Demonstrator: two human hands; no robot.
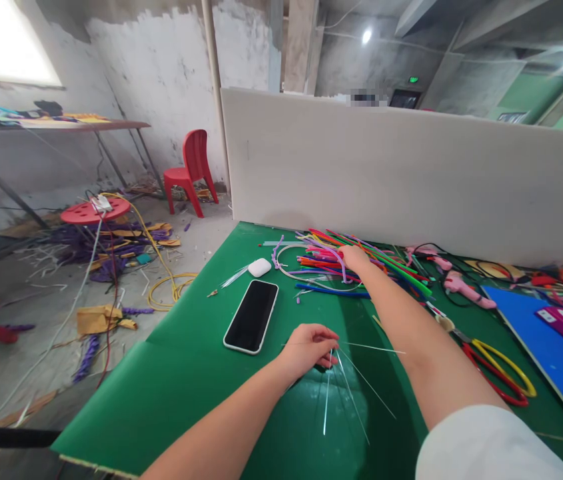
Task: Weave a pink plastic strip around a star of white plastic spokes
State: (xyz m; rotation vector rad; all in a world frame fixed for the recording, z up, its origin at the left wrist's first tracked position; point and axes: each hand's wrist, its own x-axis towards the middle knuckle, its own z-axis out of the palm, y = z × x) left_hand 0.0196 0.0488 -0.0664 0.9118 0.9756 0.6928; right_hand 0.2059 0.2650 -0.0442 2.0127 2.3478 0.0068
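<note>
Right of the white-edged black phone (251, 317), the left hand (307, 349) pinches silvery strands (328, 393), best held steady; whether the right hand (354, 259) grips multicoloured rods (314, 262) is unclear.

A green tabletop (186, 387) bears coloured sticks (325, 255), a phone (251, 317) and scissors (467, 343).

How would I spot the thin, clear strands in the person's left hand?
On the green-covered table, look in front of the pile of brightly coloured sticks for the person's left hand. The thin, clear, straight strands fan out from it. Being held sets them apart from the similar pale strands lying beside the small white rounded case.
</note>
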